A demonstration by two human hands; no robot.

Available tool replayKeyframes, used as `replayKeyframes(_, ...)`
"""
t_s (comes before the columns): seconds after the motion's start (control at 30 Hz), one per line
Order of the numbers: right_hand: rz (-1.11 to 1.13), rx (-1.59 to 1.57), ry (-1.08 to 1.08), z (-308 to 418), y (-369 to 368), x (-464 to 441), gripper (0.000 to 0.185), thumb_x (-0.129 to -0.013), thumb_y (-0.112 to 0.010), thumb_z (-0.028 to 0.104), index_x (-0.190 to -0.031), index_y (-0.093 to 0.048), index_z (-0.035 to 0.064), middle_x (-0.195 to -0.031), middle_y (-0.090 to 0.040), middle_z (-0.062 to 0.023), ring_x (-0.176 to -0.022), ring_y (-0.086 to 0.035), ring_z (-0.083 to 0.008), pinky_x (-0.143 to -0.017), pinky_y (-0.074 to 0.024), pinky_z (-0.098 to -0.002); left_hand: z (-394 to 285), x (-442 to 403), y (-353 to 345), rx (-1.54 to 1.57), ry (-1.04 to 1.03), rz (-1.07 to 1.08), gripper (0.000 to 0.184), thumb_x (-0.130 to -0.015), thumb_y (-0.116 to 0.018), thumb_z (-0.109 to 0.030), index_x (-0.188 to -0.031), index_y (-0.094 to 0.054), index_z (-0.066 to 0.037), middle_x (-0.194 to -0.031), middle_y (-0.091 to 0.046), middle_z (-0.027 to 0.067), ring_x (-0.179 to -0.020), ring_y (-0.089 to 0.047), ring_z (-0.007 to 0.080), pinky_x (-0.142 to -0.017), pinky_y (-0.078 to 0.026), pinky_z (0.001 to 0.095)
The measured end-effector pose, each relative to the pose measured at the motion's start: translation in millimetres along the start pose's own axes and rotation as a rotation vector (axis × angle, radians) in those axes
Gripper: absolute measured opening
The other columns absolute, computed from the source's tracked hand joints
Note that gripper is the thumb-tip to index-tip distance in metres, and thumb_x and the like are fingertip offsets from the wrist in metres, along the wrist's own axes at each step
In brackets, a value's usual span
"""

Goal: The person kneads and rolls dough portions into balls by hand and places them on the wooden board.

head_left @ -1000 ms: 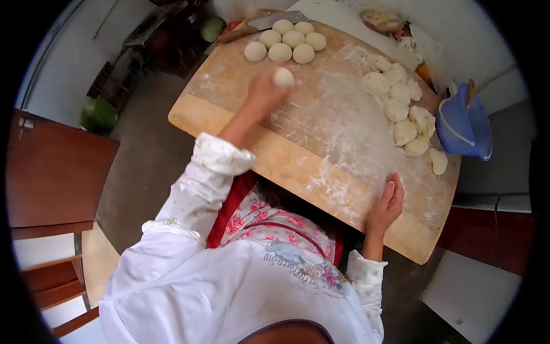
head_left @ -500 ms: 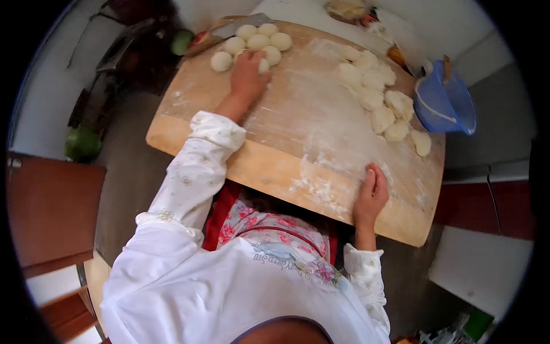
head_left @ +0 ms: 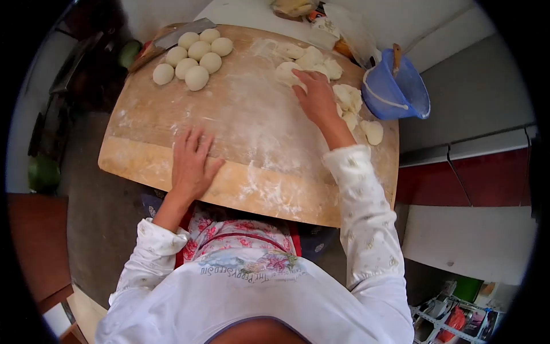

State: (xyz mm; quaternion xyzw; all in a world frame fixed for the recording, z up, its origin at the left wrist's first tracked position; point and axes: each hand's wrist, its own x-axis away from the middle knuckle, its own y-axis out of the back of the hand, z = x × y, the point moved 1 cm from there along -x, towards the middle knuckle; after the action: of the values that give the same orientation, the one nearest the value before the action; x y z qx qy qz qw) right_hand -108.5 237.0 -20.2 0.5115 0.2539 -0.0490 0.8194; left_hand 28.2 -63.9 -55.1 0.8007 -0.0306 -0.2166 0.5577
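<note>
Flat on the near part of the floured wooden board (head_left: 240, 137) lies my left hand (head_left: 193, 163), its fingers spread and nothing in it. My right hand (head_left: 316, 97) reaches over the uneven, flattened dough pieces (head_left: 348, 97) on the right side, fingers stretched out and thumb apart. Its fingertips are over or against one dough piece (head_left: 286, 73); whether they touch it I cannot tell. A single flat piece of dough (head_left: 373, 132) lies nearer to me. At the far left, several smooth, round dough balls (head_left: 197, 78) are grouped together.
A cleaver (head_left: 186, 33) lies along the far left edge behind the dough balls. A blue bucket (head_left: 395, 86) with a wooden-handled tool stands at the board's right. Bags (head_left: 349, 28) sit behind the board. Loose flour (head_left: 269, 189) is scattered along its front.
My left hand has come away from the dough balls to the board's near edge. My right hand has moved forward from the front edge to the flattened dough. The view has shifted right.
</note>
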Motion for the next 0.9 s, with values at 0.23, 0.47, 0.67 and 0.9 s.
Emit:
replayKeyframes(0.23, 0.07, 0.213, -0.037, -19.7, -64.5, -44.0, 0.041, -0.083, -0.063, 0.014, -0.124, -0.06, 0.0105, -0.117, -0.06, -0.0145, -0.112, -0.053, -0.0339, -0.093, -0.0451, -0.0412, 4.0, -11.6, -3.8, 0.114, 0.039, -0.034, 0.052, -0.082, -0.07, -0.023, -0.129, -0.054, -0.009, -0.141, -0.045, 0.0133, -0.133, -0.039, 0.0319, -0.108, -0.03, 0.0466)
replayKeyframes(0.47, -0.146, -0.181, -0.209, 31.3, 28.2, -11.5, 0.036, -0.081, -0.057, 0.007, -0.117, -0.064, 0.0075, -0.106, -0.06, -0.0159, -0.098, -0.055, -0.0344, -0.085, -0.046, -0.0426, 11.7, -8.8, -7.4, 0.192, 0.041, -0.076, 0.047, -0.082, -0.069, -0.022, -0.126, -0.056, -0.009, -0.137, -0.05, 0.0126, -0.13, -0.042, 0.0317, -0.107, -0.031, 0.0444)
replayKeyframes(0.67, 0.053, -0.211, 0.097, 84.8, 26.5, 151.9, 0.042, -0.079, -0.064, 0.004, -0.12, -0.063, 0.0113, -0.115, -0.059, -0.0156, -0.104, -0.053, -0.0343, -0.091, -0.0449, -0.0403, 15.7, -5.5, -22.9, 0.296, -0.037, -0.119, 0.04, -0.084, -0.068, -0.022, -0.12, -0.06, -0.006, -0.128, -0.055, 0.0146, -0.12, -0.05, 0.0335, -0.104, -0.036, 0.0434)
replayKeyframes(0.9, -0.06, -0.573, -0.529, 42.1, 24.3, 151.7, 0.034, -0.084, -0.069, 0.017, -0.115, -0.066, 0.0041, -0.106, -0.063, -0.0171, -0.088, -0.064, -0.0267, -0.078, -0.0512, -0.0348, -55.7, -49.4, -40.7, 0.835, 0.041, -0.041, 0.035, -0.094, -0.055, -0.028, -0.115, -0.064, 0.0, -0.109, -0.065, 0.0182, -0.106, -0.06, 0.0322, -0.092, -0.045, 0.0371)
